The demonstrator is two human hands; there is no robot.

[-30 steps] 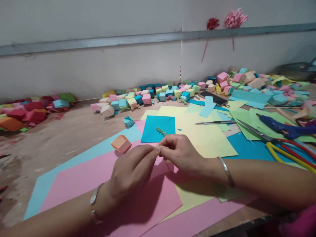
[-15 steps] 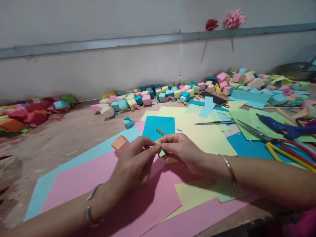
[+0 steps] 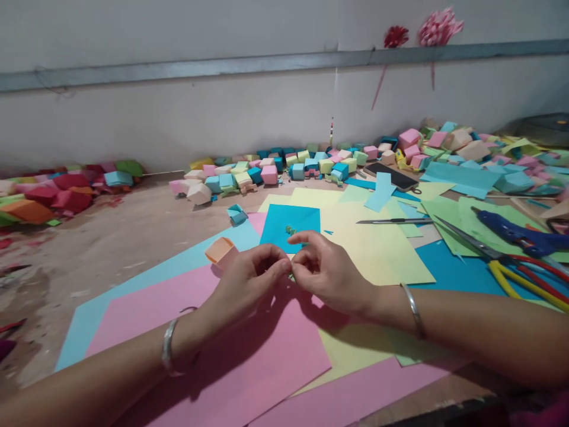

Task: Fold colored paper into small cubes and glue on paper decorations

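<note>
The right hand (image 3: 333, 276) now has its index finger (image 3: 307, 238) raised at frame centre, hiding part of the curled green strip (image 3: 290, 229); the pinched green paper (image 3: 291, 276) (plainly showing half a second ago) nearly disappears.

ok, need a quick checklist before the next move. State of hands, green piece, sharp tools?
1. Small green piece in hand: ok, at the meeting fingertips of the left hand and right hand.
2. Its shape and folds: cannot tell, fingers hide most of it.
3. Blue paper square in full view: not ok, the right hand covers part of it.
4. Craft knife away from hands: ok, lies on the papers beyond the right hand.
5. Scissors clear of the right forearm: cannot tell, the handles come close to it in the picture.
</note>
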